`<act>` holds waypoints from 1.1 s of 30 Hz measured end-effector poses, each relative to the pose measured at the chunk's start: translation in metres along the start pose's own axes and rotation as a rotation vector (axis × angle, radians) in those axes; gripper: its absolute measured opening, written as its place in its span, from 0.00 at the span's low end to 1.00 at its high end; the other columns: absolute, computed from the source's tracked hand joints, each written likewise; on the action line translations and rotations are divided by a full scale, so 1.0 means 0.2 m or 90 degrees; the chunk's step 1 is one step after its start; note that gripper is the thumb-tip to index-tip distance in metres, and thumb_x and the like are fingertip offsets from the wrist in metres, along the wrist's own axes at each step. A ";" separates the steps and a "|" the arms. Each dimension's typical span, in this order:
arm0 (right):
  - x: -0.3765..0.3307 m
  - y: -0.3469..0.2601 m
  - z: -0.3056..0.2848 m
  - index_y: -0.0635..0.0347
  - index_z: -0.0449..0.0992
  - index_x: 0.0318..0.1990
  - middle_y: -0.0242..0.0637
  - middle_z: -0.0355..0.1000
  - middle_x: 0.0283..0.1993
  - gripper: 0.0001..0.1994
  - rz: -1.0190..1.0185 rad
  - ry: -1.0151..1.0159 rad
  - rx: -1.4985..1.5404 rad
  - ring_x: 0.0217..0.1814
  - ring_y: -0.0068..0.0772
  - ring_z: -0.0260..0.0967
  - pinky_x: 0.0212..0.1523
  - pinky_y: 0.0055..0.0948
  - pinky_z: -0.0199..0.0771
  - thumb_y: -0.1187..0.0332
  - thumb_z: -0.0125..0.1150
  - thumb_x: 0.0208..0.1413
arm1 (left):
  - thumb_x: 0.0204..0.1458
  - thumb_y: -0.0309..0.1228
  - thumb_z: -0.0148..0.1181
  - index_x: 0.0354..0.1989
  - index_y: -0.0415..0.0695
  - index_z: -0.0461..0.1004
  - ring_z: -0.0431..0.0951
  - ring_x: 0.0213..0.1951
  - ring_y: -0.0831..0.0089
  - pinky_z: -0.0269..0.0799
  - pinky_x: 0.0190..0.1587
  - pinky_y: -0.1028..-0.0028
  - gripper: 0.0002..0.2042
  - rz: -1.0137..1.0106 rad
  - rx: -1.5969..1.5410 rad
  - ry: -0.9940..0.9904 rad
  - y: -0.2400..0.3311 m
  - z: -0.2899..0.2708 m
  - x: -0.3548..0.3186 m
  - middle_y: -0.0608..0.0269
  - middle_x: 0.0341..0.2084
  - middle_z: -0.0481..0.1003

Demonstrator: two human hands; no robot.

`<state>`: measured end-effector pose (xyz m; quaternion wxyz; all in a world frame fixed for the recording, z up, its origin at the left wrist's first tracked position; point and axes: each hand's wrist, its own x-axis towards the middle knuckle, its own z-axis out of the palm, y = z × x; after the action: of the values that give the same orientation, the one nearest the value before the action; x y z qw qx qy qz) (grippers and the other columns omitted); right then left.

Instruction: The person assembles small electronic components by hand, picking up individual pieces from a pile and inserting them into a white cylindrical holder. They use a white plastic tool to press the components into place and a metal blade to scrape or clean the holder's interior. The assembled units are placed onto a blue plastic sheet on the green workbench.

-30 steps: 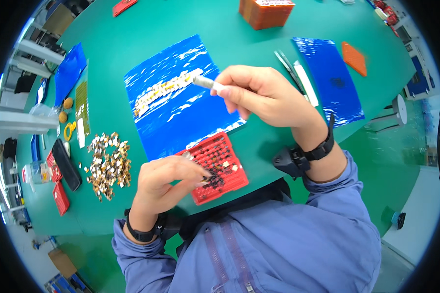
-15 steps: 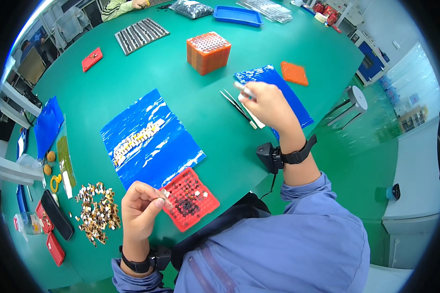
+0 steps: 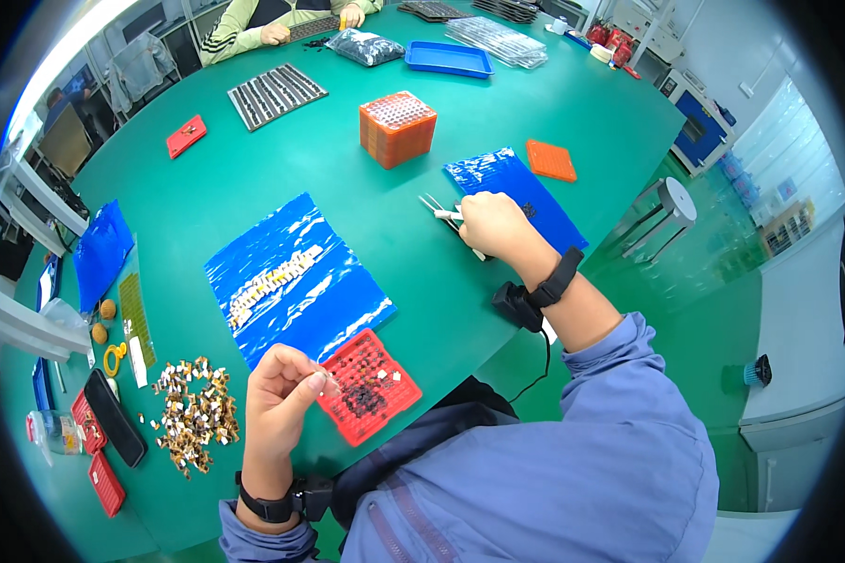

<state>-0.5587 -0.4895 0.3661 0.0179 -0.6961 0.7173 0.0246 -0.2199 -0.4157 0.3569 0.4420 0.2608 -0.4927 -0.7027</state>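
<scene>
While the left hand pinches thumb and forefinger together on a small blurred piece, it hovers at the left edge of a red perforated tray, where dark little parts lie heaped. The right hand is curled downward; its fingertips are hidden, so I cannot tell whether they clamp the white pen-like tool jutting out from them. Metal tweezers lie just beside that hand, left of a glossy blue sheet. Beyond the red tray, another blue sheet carries a slanting row of white-and-yellow pieces. Left of the left hand, a loose pile of brown-and-white pieces spreads on the green desk. Farther out stand a stack of orange trays and, across the desk, a co-worker's hands.
</scene>
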 end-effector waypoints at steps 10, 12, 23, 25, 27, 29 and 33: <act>-0.05 -0.04 -0.03 0.66 0.66 0.32 0.50 0.74 0.25 0.07 0.043 0.154 0.042 0.28 0.48 0.75 0.30 0.42 0.75 0.70 0.51 0.49 | 0.50 0.16 0.56 0.31 0.39 0.69 0.78 0.31 0.75 0.75 0.36 0.76 0.04 0.006 -0.014 -0.004 -0.02 0.00 0.00 0.59 0.26 0.76; -0.11 -0.13 -0.09 0.64 0.66 0.33 0.47 0.74 0.25 0.07 -0.022 0.225 0.136 0.26 0.47 0.75 0.28 0.41 0.74 0.70 0.52 0.50 | 0.50 0.16 0.57 0.31 0.39 0.69 0.78 0.31 0.75 0.75 0.36 0.76 0.05 0.029 -0.030 -0.021 -0.03 -0.02 0.01 0.59 0.26 0.76; -0.24 -0.53 -0.19 0.60 0.79 0.43 0.39 0.74 0.30 0.14 -0.689 0.001 0.754 0.30 0.32 0.72 0.31 0.26 0.72 0.78 0.61 0.44 | 0.47 0.18 0.61 0.30 0.41 0.70 0.76 0.31 0.67 0.70 0.38 0.67 0.06 0.153 -0.234 -0.137 -0.02 -0.07 0.02 0.53 0.29 0.75; -0.23 -0.55 -0.18 0.58 0.79 0.43 0.38 0.74 0.30 0.16 -0.714 -0.029 0.766 0.30 0.32 0.71 0.31 0.26 0.71 0.78 0.63 0.43 | 0.46 0.19 0.62 0.30 0.40 0.71 0.76 0.30 0.67 0.70 0.37 0.68 0.06 0.157 -0.223 -0.144 -0.04 -0.09 0.02 0.53 0.28 0.75; -0.22 -0.56 -0.15 0.57 0.79 0.43 0.37 0.73 0.29 0.17 -0.727 -0.038 0.779 0.29 0.32 0.70 0.30 0.26 0.71 0.78 0.64 0.42 | 0.44 0.19 0.65 0.29 0.40 0.73 0.75 0.30 0.67 0.70 0.36 0.68 0.06 0.139 -0.227 -0.137 -0.02 -0.08 0.01 0.53 0.27 0.75; -0.22 -0.56 -0.13 0.56 0.79 0.43 0.36 0.73 0.29 0.17 -0.729 -0.026 0.792 0.29 0.32 0.70 0.29 0.26 0.71 0.78 0.64 0.41 | 0.44 0.19 0.65 0.28 0.40 0.73 0.75 0.30 0.67 0.70 0.35 0.68 0.06 0.132 -0.216 -0.144 -0.02 -0.08 0.01 0.52 0.28 0.75; -0.20 -0.55 -0.09 0.55 0.79 0.43 0.36 0.72 0.28 0.17 -0.733 -0.037 0.802 0.28 0.32 0.69 0.28 0.26 0.70 0.76 0.65 0.42 | 0.43 0.19 0.66 0.27 0.39 0.74 0.76 0.30 0.66 0.71 0.33 0.69 0.06 0.127 -0.190 -0.140 -0.03 -0.09 0.01 0.51 0.28 0.75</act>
<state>-0.4477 -0.4535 0.3848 0.4297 -0.8111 0.1309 -0.3745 -0.2093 -0.4249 0.3454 0.4870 0.0639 -0.4518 -0.7447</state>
